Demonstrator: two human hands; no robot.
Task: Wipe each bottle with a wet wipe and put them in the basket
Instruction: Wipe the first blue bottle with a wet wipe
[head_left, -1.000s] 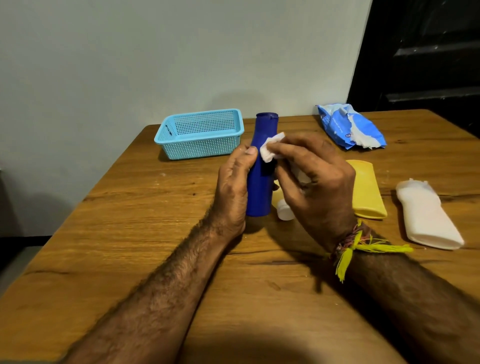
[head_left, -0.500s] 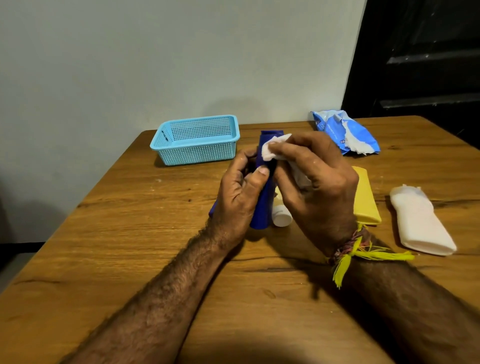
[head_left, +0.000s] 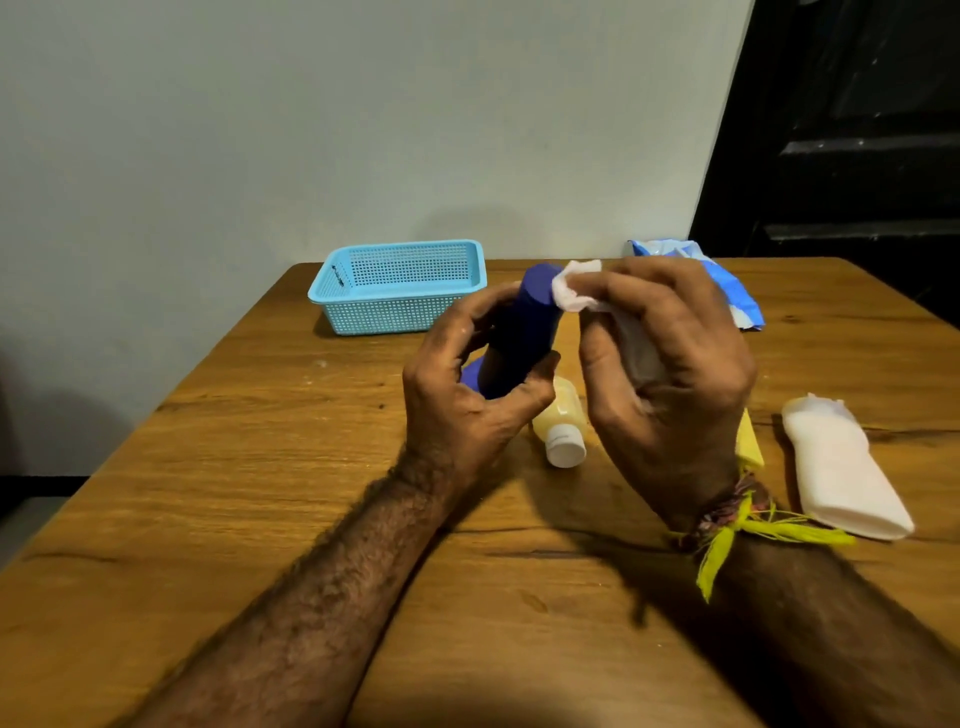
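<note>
A dark blue bottle (head_left: 524, 327) is lifted off the table and tilted, its flat end pointing up toward the basket. My left hand (head_left: 467, 400) is wrapped around its lower part. A white wet wipe (head_left: 576, 292) is pinched in my right hand (head_left: 670, 374) and pressed against the bottle's upper end. The light blue mesh basket (head_left: 400, 286) stands at the back left with nothing seen inside. A small yellowish bottle with a white cap (head_left: 563, 431) lies under my hands. A white bottle (head_left: 841, 467) lies at the right.
A blue wet wipe pack (head_left: 727, 280) lies at the back right, partly behind my right hand. A yellow bottle (head_left: 748, 447) shows only as a sliver behind my right wrist. The wooden table (head_left: 260, 467) ends at a wall behind the basket.
The blue bottle stood upright on the table a second ago; my left hand has since lifted and tilted it. My right hand with the wipe has moved up to the bottle's top end.
</note>
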